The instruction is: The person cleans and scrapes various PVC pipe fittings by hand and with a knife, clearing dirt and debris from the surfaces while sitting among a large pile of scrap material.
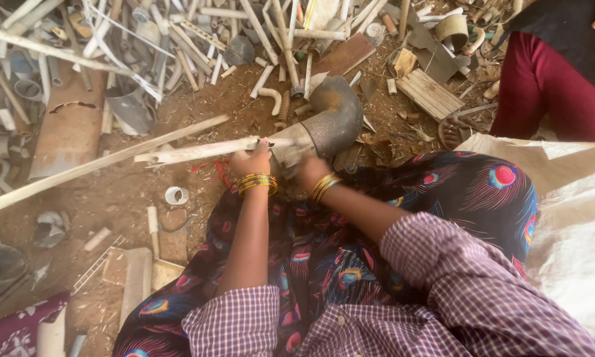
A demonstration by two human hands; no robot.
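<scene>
A large grey pipe elbow (334, 119) lies on the dirt in front of my knees. A long pale strip of plastic (198, 152) runs from its mouth out to the left. My left hand (251, 160) is closed around that strip near the elbow. My right hand (311, 170) grips the lower end of the elbow, close beside my left hand. Yellow bangles sit on both wrists. My lap is covered by dark cloth with a peacock-feather print (390, 192).
A heap of scrap pipes, strips and fittings (178, 39) fills the ground ahead. A longer pale strip (79, 172) lies diagonally at left. A small white ring (176, 195) sits on the dirt. Another person's red-clad leg (549, 92) is at upper right, a white sack (568, 218) at right.
</scene>
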